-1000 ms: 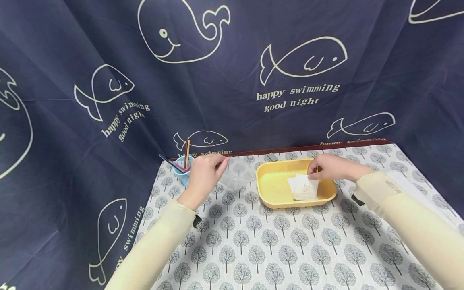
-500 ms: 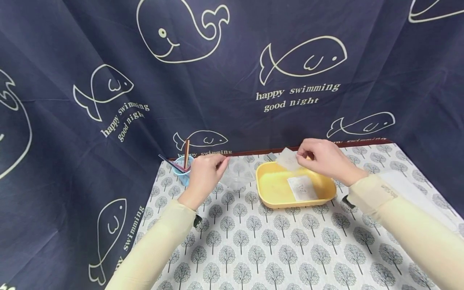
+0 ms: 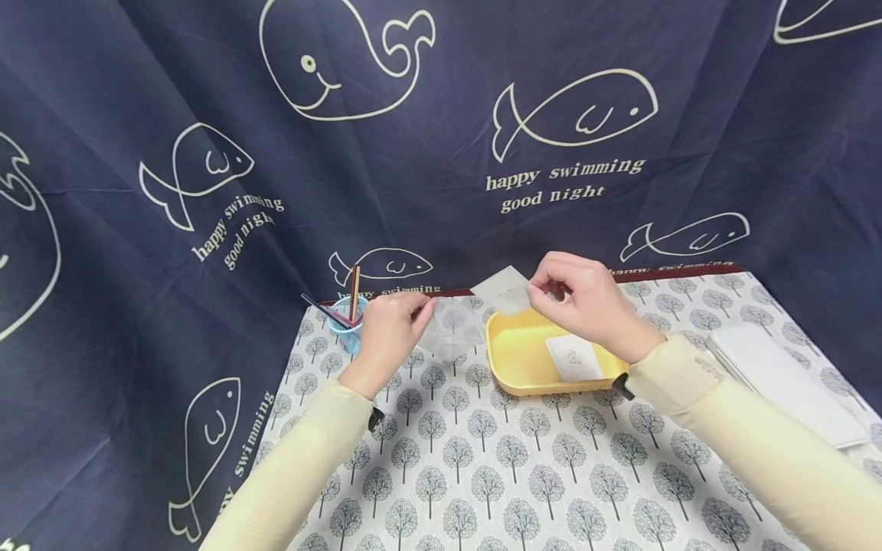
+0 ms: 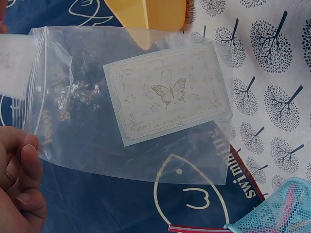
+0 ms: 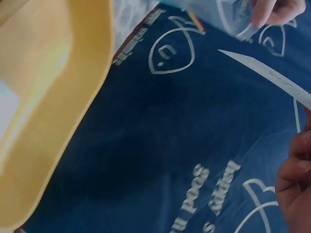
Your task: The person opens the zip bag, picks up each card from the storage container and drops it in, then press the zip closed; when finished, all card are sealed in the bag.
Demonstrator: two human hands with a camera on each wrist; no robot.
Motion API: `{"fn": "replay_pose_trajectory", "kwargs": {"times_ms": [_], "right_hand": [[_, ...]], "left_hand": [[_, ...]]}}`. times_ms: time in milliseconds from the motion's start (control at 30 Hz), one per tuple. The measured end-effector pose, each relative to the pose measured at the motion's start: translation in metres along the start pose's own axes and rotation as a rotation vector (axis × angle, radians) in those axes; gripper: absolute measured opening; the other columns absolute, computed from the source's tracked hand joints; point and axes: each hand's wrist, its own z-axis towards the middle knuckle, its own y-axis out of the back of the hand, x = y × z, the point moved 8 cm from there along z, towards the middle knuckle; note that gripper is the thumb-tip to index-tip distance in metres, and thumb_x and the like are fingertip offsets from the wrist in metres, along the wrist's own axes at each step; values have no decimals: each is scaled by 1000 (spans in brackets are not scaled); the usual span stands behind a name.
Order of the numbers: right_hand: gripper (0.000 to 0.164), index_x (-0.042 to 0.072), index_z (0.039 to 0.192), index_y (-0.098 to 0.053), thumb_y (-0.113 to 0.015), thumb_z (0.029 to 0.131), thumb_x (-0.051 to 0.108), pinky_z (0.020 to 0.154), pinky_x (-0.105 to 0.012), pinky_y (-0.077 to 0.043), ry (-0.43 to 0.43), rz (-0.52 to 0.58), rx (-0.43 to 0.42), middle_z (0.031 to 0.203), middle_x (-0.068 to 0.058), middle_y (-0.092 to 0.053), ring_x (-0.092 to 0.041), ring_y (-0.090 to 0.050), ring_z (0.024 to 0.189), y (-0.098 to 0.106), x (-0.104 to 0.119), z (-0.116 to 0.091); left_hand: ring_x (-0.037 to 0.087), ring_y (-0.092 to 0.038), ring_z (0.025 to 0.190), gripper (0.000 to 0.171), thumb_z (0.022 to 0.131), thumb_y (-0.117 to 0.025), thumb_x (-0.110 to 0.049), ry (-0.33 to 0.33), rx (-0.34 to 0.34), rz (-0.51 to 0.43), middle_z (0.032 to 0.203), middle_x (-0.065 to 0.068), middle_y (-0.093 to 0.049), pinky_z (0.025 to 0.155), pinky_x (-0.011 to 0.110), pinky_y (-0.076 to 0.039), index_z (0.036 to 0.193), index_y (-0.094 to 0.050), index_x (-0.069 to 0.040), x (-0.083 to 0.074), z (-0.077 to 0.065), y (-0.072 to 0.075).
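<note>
My left hand [image 3: 389, 333] pinches the edge of a clear zip bag [image 4: 87, 131] near its mouth. The bag hangs above the table, and through its plastic shows a pale card [image 4: 170, 92] printed with a butterfly. Between the thumb and fingers of my right hand [image 3: 582, 298] is a thin, translucent whitish card [image 3: 504, 291], held by its right side above the yellow tray [image 3: 506, 383]. In the left wrist view this card overlaps the bag's mouth end at the left. More printed cards [image 3: 574, 358] lie inside the tray.
A blue mesh cup [image 3: 350, 337] with pencils or sticks stands at the back left. To the right lies a white flat box-like object [image 3: 785, 383]. A dark blue fish-print curtain [image 3: 441, 191] hangs behind the tree-print tablecloth [image 3: 482, 459].
My right hand has picked a card out of the tray, lifted it and carried it left toward the bag. My left hand stays in place with the bag.
</note>
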Motion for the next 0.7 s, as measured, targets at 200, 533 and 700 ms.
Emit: {"fn": "replay_pose_trajectory", "kwargs": {"times_ms": [200, 533, 700], "right_hand": [[21, 21, 82, -67, -66, 86, 1, 60, -19, -39, 49, 54, 8, 80, 12, -57, -7, -53, 70, -13, 19, 8], [18, 22, 81, -66, -67, 86, 4, 62, -20, -42, -11, 0, 76, 79, 10, -58, -8, -55, 71, -52, 14, -1], [14, 23, 82, -68, -69, 88, 11, 63, -24, -45, -82, -52, 160, 82, 13, -60, -9, -56, 71, -72, 7, -4]], "left_hand": [[14, -60, 55, 21, 96, -75, -14, 4, 7, 10, 69, 0, -71, 55, 35, -51, 76, -74, -11, 1, 0, -2], [14, -60, 54, 23, 98, -74, -16, -2, 5, 12, 70, 0, -72, 55, 33, -49, 75, -73, -12, -2, 1, -2], [17, -66, 58, 17, 96, -75, -15, -3, 13, 11, 77, 3, -76, 57, 34, -52, 80, -76, -11, -3, 1, -3]]}}
